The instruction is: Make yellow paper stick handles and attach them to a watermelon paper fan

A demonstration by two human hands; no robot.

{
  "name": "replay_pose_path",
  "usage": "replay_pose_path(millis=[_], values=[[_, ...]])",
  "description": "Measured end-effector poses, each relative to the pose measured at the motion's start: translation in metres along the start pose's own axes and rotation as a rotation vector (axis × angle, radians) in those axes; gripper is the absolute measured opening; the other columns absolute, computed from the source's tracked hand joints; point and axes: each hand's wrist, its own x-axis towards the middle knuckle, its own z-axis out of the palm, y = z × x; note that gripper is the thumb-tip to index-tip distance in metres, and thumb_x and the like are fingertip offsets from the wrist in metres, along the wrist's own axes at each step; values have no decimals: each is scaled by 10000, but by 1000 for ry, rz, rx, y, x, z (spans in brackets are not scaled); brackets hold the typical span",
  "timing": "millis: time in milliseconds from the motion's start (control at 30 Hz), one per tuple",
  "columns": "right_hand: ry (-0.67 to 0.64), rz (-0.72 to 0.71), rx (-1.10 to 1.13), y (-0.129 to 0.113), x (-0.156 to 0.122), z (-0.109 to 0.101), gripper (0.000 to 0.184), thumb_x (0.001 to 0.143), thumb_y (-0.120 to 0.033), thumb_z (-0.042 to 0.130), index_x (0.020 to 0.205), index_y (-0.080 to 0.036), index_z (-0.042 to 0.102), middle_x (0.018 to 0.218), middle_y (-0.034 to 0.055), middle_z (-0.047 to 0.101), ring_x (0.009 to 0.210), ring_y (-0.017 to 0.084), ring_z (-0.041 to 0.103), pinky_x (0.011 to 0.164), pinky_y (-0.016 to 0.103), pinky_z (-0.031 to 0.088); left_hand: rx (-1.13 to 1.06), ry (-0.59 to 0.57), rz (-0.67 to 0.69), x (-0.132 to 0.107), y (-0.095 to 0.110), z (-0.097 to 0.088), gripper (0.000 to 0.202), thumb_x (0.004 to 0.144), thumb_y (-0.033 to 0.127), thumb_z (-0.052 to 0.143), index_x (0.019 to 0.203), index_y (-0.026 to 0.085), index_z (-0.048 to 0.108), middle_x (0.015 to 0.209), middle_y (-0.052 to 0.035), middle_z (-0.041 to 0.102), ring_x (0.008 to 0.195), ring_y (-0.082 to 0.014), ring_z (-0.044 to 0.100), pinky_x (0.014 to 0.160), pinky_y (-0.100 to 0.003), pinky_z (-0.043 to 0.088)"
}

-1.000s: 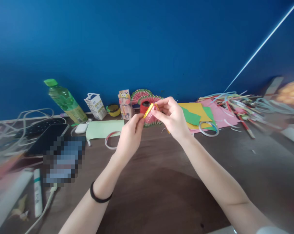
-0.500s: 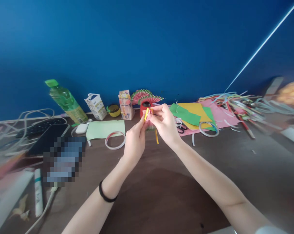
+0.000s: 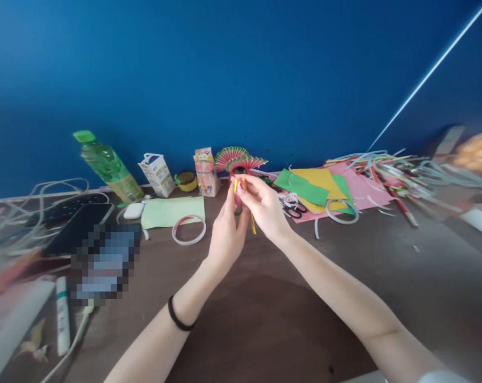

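Observation:
Both my hands meet over the table, pinching a thin yellow strip whose loose end hangs below my right hand. My left hand is closed on the strip's upper part, with a black band round the wrist. Fingers of my right hand press the strip from the other side. Something pinkish shows between the fingertips, too small to make out. Right behind the hands are pleated red and green paper fans and a red container, mostly hidden by my fingers.
Along the wall stand a green bottle, a white carton, a yellow tape roll and a pink carton. Tape rings lie on both sides. Scissors, coloured paper and straw-like strips are at right; phone, marker and cables at left.
My left hand has turned and shifted slightly right, closer to the right hand. The yellow strip's upper part now stands more upright, and its hanging end has moved a little left.

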Motion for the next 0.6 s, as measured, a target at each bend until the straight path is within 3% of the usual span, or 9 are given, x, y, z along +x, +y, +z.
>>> replay_pose_path(millis=[133,233,333,467,600], values=[[-2,46,64,3,0,1,263,784,-318,604,1031,-228,606,1134,38,633,1086,182,568,964,328,433,23,65,44,4,-3,-1,528,834,290,479,1332,187,340,1290,-136,505,1179,-248,478,941,-379,402],[-23,88,172,6,-1,3,235,809,-348,564,1003,-238,638,1120,20,640,1064,182,574,972,350,418,14,86,67,6,-7,0,557,780,313,563,1278,169,358,1244,-148,514,1132,-255,503,894,-379,431],[-55,138,241,9,-1,4,178,789,-321,584,912,-220,665,1080,27,657,997,180,599,942,359,435,32,118,101,9,-13,-1,455,775,254,557,1193,163,401,1189,-144,518,1084,-244,515,846,-365,440],[-116,110,172,6,2,-2,160,771,-285,616,907,-220,668,1049,34,664,963,167,606,930,361,434,73,50,140,15,-18,-10,269,804,196,494,1070,169,468,994,-86,555,934,-190,535,770,-308,431],[-228,41,-4,-4,7,-16,205,792,-280,600,982,-243,670,1021,21,666,983,168,591,922,357,428,42,-37,89,18,-14,-21,162,813,226,486,966,177,489,760,4,492,696,-123,479,634,-241,400]])
